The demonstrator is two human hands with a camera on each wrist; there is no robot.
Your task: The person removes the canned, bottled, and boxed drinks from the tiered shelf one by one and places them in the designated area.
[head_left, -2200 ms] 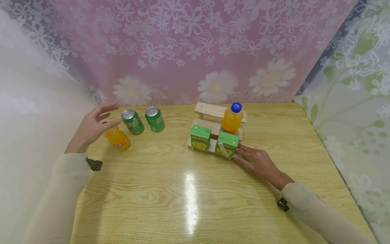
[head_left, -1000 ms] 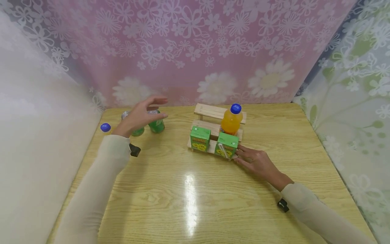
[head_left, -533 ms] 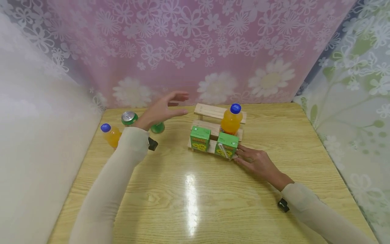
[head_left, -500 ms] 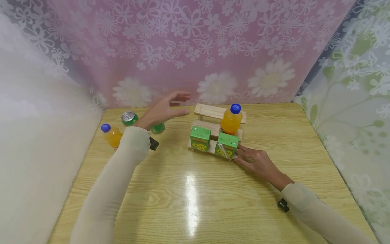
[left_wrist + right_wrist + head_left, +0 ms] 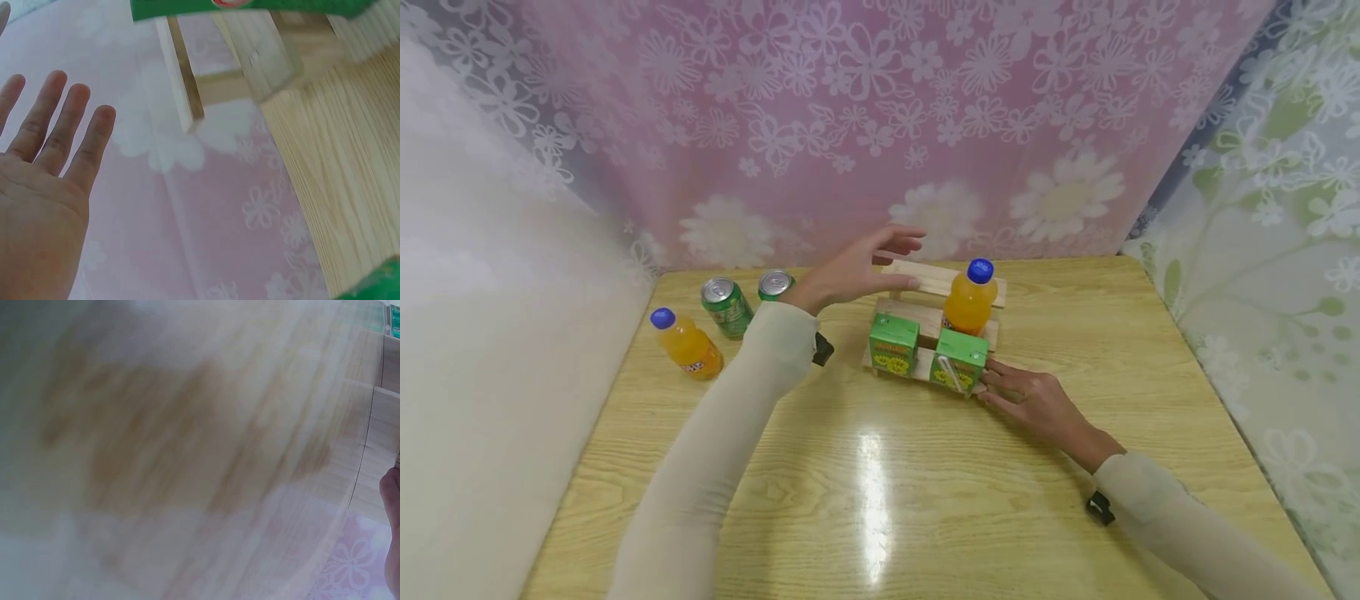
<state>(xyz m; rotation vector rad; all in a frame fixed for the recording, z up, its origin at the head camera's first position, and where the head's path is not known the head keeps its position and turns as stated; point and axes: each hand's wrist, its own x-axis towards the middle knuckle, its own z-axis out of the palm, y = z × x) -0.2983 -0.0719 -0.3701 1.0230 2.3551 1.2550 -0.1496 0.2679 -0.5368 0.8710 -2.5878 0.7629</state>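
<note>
My left hand (image 5: 861, 271), fingers stretched out and nothing in it, is over the left end of the stepped wooden rack (image 5: 904, 312). In the left wrist view its palm (image 5: 40, 206) and straight fingers show beside the rack's boards (image 5: 259, 53). My right hand (image 5: 1037, 404) grips the front right end of the lowest step, thumb in front and fingers partly hidden by a juice box. Two green juice boxes (image 5: 893, 346) stand on that step, the right one (image 5: 957, 360) with a straw on its front. An orange soda bottle (image 5: 970, 304) with a blue cap stands behind them.
At the left of the table (image 5: 820, 492) stand two green soda cans (image 5: 727, 308), one can (image 5: 775, 285) partly hidden by my left arm, and another orange soda bottle (image 5: 691, 345). A pink flowered curtain (image 5: 850, 167) hangs behind the table's back edge.
My left hand has moved right from beside the left orange bottle, past the cans, to the rack's left end, staying empty. My right hand has stayed at the rack's right end.
</note>
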